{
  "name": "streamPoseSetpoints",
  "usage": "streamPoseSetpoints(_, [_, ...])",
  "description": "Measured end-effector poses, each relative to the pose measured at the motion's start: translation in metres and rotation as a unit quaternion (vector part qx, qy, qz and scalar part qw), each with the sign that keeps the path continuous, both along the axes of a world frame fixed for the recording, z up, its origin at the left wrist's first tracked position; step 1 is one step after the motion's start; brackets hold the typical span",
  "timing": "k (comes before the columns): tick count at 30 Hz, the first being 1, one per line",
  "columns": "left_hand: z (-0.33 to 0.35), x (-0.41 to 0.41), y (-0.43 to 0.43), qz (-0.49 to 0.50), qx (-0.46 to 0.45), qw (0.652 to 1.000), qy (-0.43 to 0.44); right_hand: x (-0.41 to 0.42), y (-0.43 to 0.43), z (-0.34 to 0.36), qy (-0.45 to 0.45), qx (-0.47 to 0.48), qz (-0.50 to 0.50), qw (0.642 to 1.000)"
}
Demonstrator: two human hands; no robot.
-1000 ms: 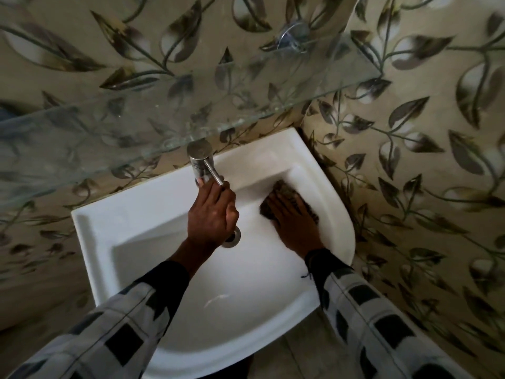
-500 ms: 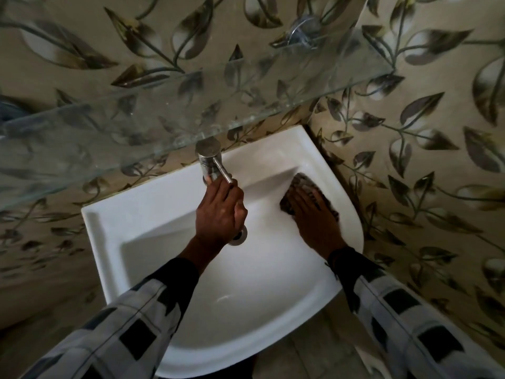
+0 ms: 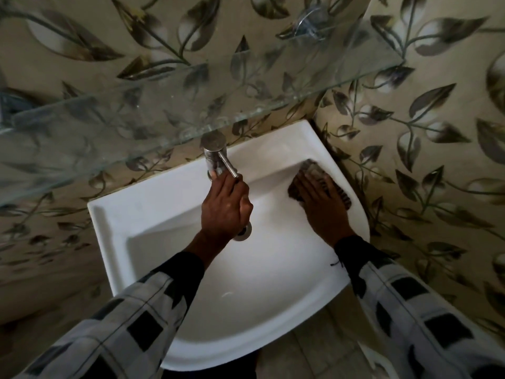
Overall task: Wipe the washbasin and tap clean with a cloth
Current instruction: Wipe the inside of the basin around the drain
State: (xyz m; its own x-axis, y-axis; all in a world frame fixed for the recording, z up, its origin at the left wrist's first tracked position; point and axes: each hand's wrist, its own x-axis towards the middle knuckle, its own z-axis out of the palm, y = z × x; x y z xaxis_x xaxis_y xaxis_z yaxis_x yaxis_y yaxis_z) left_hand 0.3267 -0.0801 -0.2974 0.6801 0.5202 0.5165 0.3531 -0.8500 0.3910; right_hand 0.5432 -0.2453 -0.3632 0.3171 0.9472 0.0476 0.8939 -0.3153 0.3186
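Left hand [image 3: 225,206]: I see it stays at the tap [image 3: 215,157], fingers curled round the front part of it, under the thin lever [image 3: 228,166].
Right hand [image 3: 323,212]: it lies flat, fingers straight and close together, pressing the cloth [image 3: 313,170] on the washbasin [image 3: 123,214].
Cloth, change: compared with a second ago, the cloth and the hand on it are further toward the right rim, on the back right slope of the bowl.
View, change: the whole scene sits a little more to the right than before.
Hidden: the spout of the tap is covered by the left hand. The drain [image 3: 245,233] shows only half behind the wrist.
Hard to see: most of the cloth is under the palm; I see only dark stripes at its edges.
Glass shelf [image 3: 164,113]: it crosses above the top of the tap.
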Motion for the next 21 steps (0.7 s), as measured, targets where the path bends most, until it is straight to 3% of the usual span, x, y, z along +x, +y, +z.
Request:
streamPoseSetpoints(5, [0.0, 0.0, -0.001, -0.004, 0.002, 1.0, 0.008, -0.041, 0.03, -0.024, 0.086, 0.029, -0.093, 0.991])
streamPoseSetpoints(10, [0.001, -0.002, -0.001, -0.005, -0.012, 1.0, 0.015, -0.102, 0.047, -0.056, 0.227, -0.014, -0.031, 0.973])
streamPoseSetpoints(14, [0.001, -0.001, 0.001, -0.012, -0.002, 1.0, 0.021, -0.169, 0.057, -0.068, 0.289, 0.017, 0.083, 0.954])
streamPoseSetpoints(17, [0.002, -0.002, 0.001, -0.019, 0.0, 1.0, 0.02, -0.195, 0.028, -0.067, 0.305, -0.007, 0.124, 0.944])
streamPoseSetpoints(21, [0.0, -0.003, 0.001, -0.013, -0.002, 1.0, 0.012, -0.141, -0.01, -0.073, 0.26, -0.002, 0.114, 0.959])
